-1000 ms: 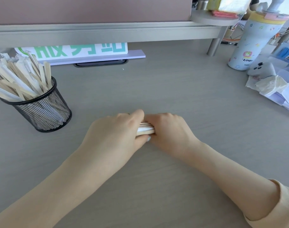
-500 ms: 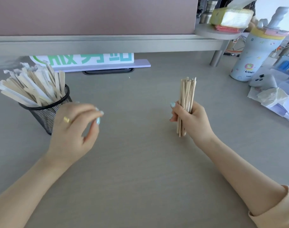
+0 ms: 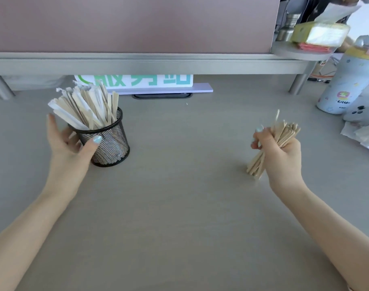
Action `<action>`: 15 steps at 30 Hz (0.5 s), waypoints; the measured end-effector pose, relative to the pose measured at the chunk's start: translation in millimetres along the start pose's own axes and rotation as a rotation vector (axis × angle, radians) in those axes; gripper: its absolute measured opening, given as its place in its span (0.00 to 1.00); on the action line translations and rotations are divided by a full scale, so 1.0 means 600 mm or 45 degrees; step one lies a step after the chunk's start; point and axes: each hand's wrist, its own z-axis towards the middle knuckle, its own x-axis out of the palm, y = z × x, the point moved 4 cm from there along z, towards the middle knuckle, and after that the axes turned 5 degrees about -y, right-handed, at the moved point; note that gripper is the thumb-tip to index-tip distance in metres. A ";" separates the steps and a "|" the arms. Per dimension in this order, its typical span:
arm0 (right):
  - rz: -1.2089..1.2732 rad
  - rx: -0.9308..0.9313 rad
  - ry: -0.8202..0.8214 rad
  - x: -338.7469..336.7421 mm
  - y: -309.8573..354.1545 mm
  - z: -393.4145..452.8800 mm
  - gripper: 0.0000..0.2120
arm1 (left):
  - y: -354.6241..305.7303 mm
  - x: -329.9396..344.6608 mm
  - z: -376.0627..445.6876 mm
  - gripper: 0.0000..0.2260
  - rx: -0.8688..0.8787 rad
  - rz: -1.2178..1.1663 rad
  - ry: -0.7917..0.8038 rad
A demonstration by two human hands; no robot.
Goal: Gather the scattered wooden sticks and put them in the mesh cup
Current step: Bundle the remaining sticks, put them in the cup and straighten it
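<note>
Left hand (image 3: 69, 144) and right hand (image 3: 281, 153) are both wearing pale blue nail polish; forearms are showing bare.

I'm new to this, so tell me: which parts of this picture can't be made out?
- Bundle of sticks, head view: its middle is hidden by the right hand.
- Mesh cup: its left wall is behind the left hand.
- Sign: the shelf cuts off its top.
- Bottle: cropped by the frame edge.

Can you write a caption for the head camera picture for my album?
Right hand grips a wooden stick bundle; left hand touches the mesh cup.
</note>
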 end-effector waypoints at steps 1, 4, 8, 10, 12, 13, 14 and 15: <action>-0.042 0.022 0.026 0.003 -0.003 -0.002 0.11 | -0.003 0.012 0.002 0.34 -0.005 -0.007 0.066; -0.138 0.018 0.026 -0.003 0.002 0.001 0.12 | 0.000 0.034 0.020 0.29 -0.067 0.034 0.198; -0.275 -0.079 -0.027 -0.022 0.017 0.008 0.14 | -0.003 0.050 0.032 0.30 -0.038 0.020 0.320; -0.394 -0.128 0.002 -0.026 0.021 0.008 0.17 | -0.003 0.061 0.028 0.34 -0.026 0.033 0.364; -0.496 -0.167 0.029 -0.026 0.026 0.009 0.19 | -0.010 0.075 0.012 0.35 0.018 0.016 0.416; -0.529 -0.181 0.033 -0.025 0.028 0.011 0.19 | -0.013 0.083 0.004 0.36 0.037 0.017 0.443; -0.545 -0.191 0.033 -0.022 0.029 0.011 0.19 | -0.016 0.091 -0.004 0.37 0.049 0.016 0.473; -0.541 -0.194 0.028 -0.018 0.030 0.010 0.20 | -0.018 0.098 -0.009 0.38 0.057 0.021 0.504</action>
